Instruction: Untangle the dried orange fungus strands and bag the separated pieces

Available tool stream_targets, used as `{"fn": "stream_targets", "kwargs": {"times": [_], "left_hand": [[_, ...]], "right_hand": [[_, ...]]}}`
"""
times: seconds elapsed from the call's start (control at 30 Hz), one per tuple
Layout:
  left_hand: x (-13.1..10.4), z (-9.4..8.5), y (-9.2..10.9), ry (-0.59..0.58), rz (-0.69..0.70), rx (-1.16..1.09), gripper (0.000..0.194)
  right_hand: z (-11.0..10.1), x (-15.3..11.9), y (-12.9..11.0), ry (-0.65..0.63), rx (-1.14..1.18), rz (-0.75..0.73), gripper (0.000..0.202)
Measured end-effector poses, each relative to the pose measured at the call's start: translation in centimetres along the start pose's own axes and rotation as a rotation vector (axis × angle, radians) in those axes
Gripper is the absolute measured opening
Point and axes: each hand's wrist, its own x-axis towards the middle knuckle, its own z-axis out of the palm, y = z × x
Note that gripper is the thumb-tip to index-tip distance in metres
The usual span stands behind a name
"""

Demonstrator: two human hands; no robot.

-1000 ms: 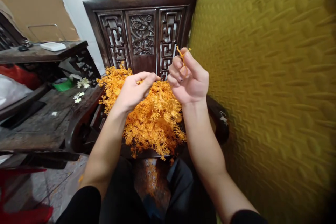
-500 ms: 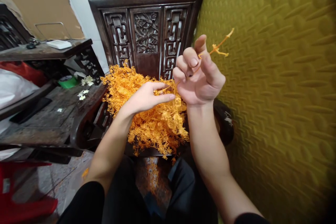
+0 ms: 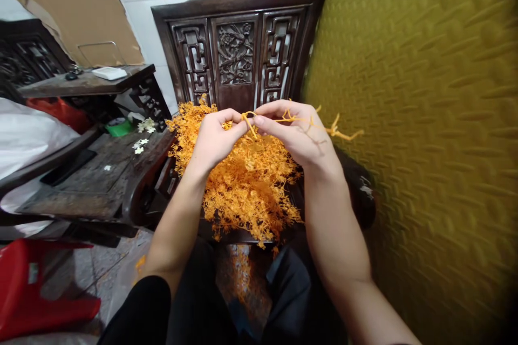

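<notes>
A thin orange plastic stem (image 3: 343,135) with short side twigs runs out to the right past my right hand (image 3: 297,132), whose thumb and fingers pinch it. My left hand (image 3: 218,137) is closed too, its thumb and forefinger gripping the looped left end of the stem. Both sets of fingertips are close together, with a small orange loop showing between them. Beneath the hands a big heap of orange artificial sprigs (image 3: 251,188) lies on the seat of a dark carved wooden chair (image 3: 238,94).
To the left stands a dark wooden bench (image 3: 89,178) with green tape (image 3: 120,127) and small white flowers (image 3: 141,145). A red stool (image 3: 48,285) is at the lower left. A textured yellow-green panel (image 3: 424,135) rises close on the right.
My right hand has turned over and come down to meet my left hand. Its stem now points sideways instead of up. The left fingers have closed, and the view has shifted slightly left.
</notes>
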Motion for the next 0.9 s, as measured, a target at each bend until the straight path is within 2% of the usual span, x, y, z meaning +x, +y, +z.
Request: {"fn": "stream_targets", "kwargs": {"times": [0.17,0.3,0.5,0.6,0.67,0.7,0.77,0.83,0.9], "left_hand": [[-0.1,-0.4,0.0,-0.041,0.001,0.021,0.021],[-0.1,-1.2,-0.5,-0.016,0.031,0.135,0.014],[0.3,-2.3,-1.7,0.047,0.245,0.417,0.007],[0.6,-1.9,-2.5,0.053,0.257,0.445,0.007],[0.8,-1.5,-3.0,0.025,0.215,0.394,0.005],[0.9,-1.4,-3.1,-0.006,0.174,0.348,0.006],[1.0,-1.3,-3.0,-0.060,0.077,0.226,0.016],[0.9,-1.4,-2.4,-0.023,0.021,0.101,0.022],[0.6,-1.5,-1.3,0.061,0.019,0.019,0.020]], "right_hand": [[0.2,0.0,-0.1,-0.008,-0.051,-0.096,0.039],[0.0,-0.2,-0.2,-0.009,-0.072,-0.127,0.036],[-0.2,-0.2,-0.4,-0.174,0.111,0.117,0.040],[-0.4,0.0,-0.7,-0.273,0.195,0.221,0.046],[-0.4,0.2,-0.6,-0.288,0.251,0.253,0.051],[-0.4,0.4,-0.5,-0.250,0.278,0.259,0.054],[-0.3,0.8,0.2,-0.086,0.329,0.252,0.057],[-0.3,1.4,1.2,0.127,0.362,0.216,0.060],[-0.5,1.9,2.4,0.265,0.329,0.149,0.057]]}}
